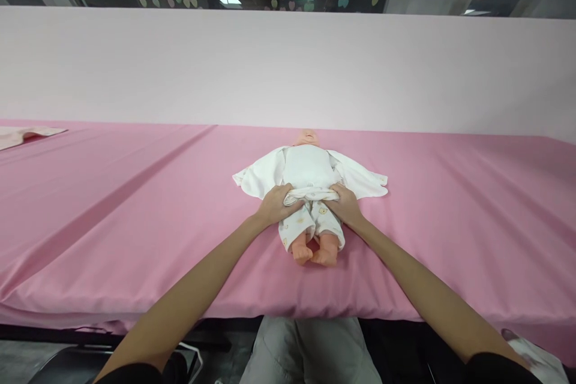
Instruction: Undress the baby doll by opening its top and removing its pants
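Note:
A baby doll (309, 168) lies on its back on the pink table cover (135, 204), head away from me and bare feet toward me. It wears white patterned trousers (310, 225) and an open white top (360, 180) spread out to both sides. My left hand (275, 205) and my right hand (345, 204) are at the doll's waist, one on each side. Both are closed on the bunched white waistband (310, 194) of the trousers.
A pale pink wall panel (288, 66) rises behind the table. A folded light cloth (27, 134) lies at the far left edge of the table. My lap in grey trousers (310, 351) shows below the table's near edge.

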Action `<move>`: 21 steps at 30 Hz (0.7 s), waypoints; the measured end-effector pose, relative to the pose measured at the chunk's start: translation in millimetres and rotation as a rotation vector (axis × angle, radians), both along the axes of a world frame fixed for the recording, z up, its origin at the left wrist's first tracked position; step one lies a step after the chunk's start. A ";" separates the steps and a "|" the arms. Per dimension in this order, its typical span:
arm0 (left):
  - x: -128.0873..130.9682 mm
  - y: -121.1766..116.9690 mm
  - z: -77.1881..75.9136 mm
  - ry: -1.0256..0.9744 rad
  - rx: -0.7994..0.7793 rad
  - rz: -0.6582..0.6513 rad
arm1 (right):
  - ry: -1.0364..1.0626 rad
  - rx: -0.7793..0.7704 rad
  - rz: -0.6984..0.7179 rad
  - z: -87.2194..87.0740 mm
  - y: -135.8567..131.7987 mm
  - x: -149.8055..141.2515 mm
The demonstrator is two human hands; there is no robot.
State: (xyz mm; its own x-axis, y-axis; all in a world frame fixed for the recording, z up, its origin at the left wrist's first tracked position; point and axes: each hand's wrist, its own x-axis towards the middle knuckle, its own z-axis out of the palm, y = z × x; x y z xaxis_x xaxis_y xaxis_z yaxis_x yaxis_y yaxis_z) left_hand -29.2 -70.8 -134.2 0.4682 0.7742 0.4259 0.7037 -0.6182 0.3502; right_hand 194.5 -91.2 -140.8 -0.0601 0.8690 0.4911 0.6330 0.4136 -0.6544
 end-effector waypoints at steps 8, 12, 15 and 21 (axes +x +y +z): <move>12.3 -1.7 5.1 0.101 -0.078 0.212 | 0.222 -0.078 -0.007 -3.9 5.2 -5.5; 14.9 -1.2 4.7 0.041 -0.088 0.227 | 0.235 -0.057 -0.011 -1.2 3.7 -8.3; 16.2 -0.1 3.5 -0.031 -0.101 0.209 | 0.212 -0.056 -0.040 1.1 3.2 -10.0; 20.8 3.1 4.3 -0.243 -0.158 0.209 | 0.156 -0.039 -0.121 2.0 3.4 -13.4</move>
State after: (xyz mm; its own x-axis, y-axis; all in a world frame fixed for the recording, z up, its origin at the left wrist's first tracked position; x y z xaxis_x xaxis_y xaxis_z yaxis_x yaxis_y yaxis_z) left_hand -8.4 -67.7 -129.9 0.1926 0.9079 0.3723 0.6936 -0.3944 0.6028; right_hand 181.2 -87.8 -138.9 0.1200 0.8840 0.4518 0.5663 0.3128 -0.7625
